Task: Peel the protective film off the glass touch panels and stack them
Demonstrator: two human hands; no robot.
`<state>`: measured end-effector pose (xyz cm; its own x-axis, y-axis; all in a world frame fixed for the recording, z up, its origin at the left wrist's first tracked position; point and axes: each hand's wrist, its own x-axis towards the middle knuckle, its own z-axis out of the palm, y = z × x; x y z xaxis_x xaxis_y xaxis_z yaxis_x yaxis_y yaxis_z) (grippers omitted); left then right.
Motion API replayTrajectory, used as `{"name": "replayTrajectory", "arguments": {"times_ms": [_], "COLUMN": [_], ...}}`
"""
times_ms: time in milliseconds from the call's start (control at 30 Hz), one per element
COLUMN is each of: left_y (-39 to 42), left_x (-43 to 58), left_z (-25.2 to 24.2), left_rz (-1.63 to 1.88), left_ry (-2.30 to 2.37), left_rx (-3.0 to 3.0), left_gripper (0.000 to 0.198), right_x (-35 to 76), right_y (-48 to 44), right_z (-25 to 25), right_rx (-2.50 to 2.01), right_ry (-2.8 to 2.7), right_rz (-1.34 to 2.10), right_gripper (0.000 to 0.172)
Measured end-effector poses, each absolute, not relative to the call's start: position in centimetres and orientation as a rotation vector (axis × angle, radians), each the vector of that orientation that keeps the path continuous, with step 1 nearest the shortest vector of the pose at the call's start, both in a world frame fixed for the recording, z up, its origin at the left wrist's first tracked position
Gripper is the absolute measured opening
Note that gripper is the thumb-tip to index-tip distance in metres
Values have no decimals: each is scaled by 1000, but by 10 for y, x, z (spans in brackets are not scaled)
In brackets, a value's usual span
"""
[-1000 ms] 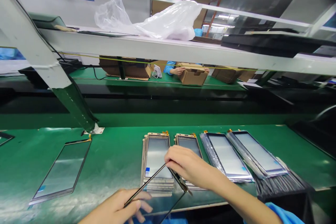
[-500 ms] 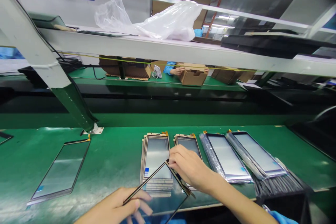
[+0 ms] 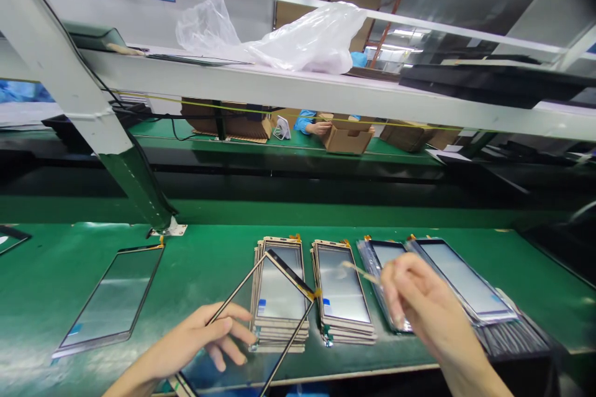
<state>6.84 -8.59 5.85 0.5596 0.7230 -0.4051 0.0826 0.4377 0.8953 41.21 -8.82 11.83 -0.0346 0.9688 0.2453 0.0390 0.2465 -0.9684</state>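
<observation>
My left hand (image 3: 200, 341) grips a clear touchscreen panel (image 3: 289, 274) by its long left edge, the fingers behind the glass. The panel has a thin dark border and an orange flex tail at its upper right corner; it is tilted over the front of the bench. To the right, my right hand (image 3: 419, 298) pinches a thin pale strip (image 3: 361, 272), slightly blurred, apart from the panel. Behind the panel lies a stack of gold-edged panels (image 3: 282, 288), with a second such stack (image 3: 342, 285) beside it.
Two piles of plastic-wrapped panels (image 3: 465, 279) lie at the right. Another panel (image 3: 112, 298) rests on the green bench (image 3: 209, 273) at the left, near a slanted post (image 3: 135, 186). Across the bench, a person's hands hold a cardboard box (image 3: 349, 138).
My right hand has moved right, away from the panel's corner, and now carries the thin strip. The panel's top edge has shifted up and left, uncovering the second gold-edged stack.
</observation>
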Motion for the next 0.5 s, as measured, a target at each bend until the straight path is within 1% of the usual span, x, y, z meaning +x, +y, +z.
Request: {"name": "replayTrajectory", "arguments": {"times_ms": [67,100,133,200,267,400,500], "left_y": [-89,-91,-93,-96,-99,-103,-105], "left_x": [73,77,80,87,92,94,93], "left_z": [62,64,66,72,80,93,96], "left_rz": [465,448,424,357,282,205,215], "left_ry": [950,964,974,996,1023,1070,1076], "left_rx": [1109,1142,1177,1246,1315,1448,1529], "left_gripper": [47,43,40,35,32,31,31], "right_x": [408,403,395,376,360,346,347], "right_y": [-81,-77,-73,-64,-57,-49,-49], "right_z": [120,120,119,118,118,127,133], "right_rx": [-1144,-1162,-1158,-1087,-1038,-1016,-1000], "right_ry": [-1464,-1596,-1779,-2183,-2445,-2662,-2732], "right_rz": [612,479,414,434,471,475,475], "right_gripper": [8,3,6,12,13,7,8]}}
